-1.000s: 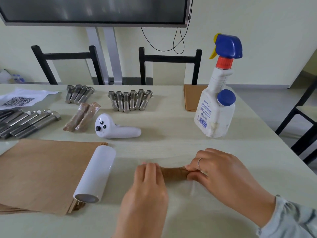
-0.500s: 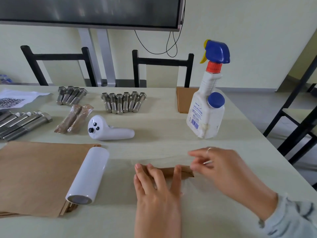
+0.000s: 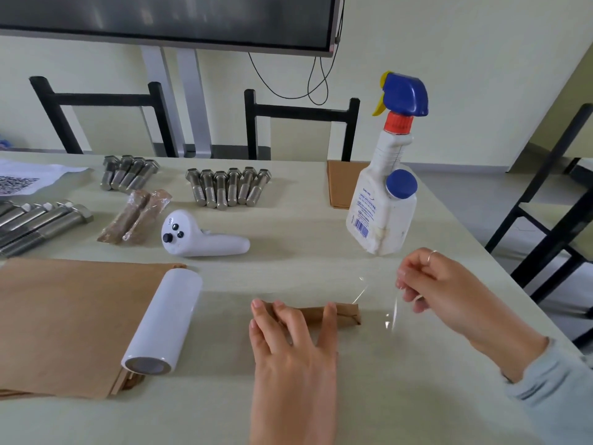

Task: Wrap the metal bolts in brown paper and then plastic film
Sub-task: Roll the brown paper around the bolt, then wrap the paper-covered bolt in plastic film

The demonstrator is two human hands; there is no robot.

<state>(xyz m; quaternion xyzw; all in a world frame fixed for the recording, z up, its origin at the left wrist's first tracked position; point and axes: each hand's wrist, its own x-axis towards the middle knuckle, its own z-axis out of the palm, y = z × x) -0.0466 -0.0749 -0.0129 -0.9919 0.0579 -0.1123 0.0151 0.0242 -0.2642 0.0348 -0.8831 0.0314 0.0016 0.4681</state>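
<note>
A bolt wrapped in brown paper (image 3: 345, 313) lies on a sheet of clear plastic film (image 3: 378, 303) near the table's front. My left hand (image 3: 292, 342) presses on it with straight, spread fingers. My right hand (image 3: 442, 290) pinches the film's right edge and holds it lifted above the table. A white film roll (image 3: 163, 319) lies on a stack of brown paper sheets (image 3: 64, 316) at the left. Bare bolts lie in groups at the back (image 3: 227, 187) (image 3: 128, 173) and at far left (image 3: 38, 223). Two wrapped bolts (image 3: 134, 216) lie beside them.
A white handheld controller (image 3: 202, 236) lies mid-table. A spray bottle with a blue trigger (image 3: 385, 194) stands just beyond my right hand. More brown paper (image 3: 340, 184) sits behind it, a printed code sheet (image 3: 22, 181) at far left. Black chairs stand around the table.
My right hand let go of the wrapped bolt's end, moved right and lifted the film edge. My left hand went from a curled grip to flat fingers pressing the bolt.
</note>
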